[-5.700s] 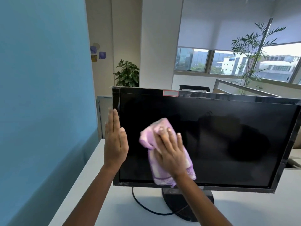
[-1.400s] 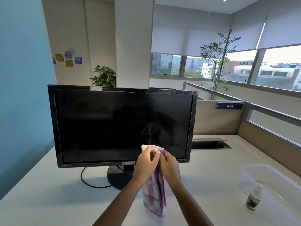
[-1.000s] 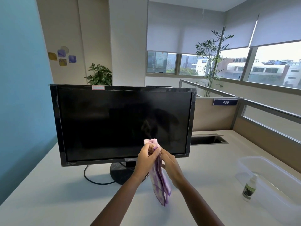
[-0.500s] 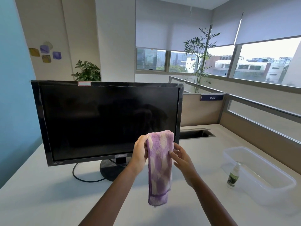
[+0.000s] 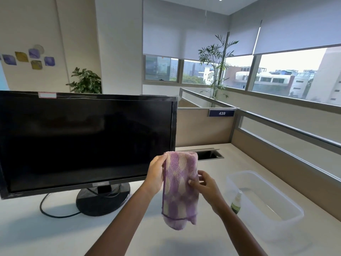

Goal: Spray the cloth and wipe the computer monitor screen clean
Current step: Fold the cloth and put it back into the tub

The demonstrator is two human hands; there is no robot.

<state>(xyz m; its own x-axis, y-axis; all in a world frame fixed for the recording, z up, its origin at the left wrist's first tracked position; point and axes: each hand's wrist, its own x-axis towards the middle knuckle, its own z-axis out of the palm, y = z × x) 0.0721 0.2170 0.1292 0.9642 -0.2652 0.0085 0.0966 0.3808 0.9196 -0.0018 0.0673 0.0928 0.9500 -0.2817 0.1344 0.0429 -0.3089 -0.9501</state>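
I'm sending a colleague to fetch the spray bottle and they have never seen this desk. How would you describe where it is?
Start at the black computer monitor on the white desk and look right to the clear plastic tub near the partition. The small spray bottle stands at the tub's near-left side. It is the only bottle there, with a white nozzle and dark green label.

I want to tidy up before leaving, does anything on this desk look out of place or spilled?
Nothing stands out. The monitor stands upright, the spray bottle is upright beside the clear bin, and both hands hold the purple cloth. No spills show.
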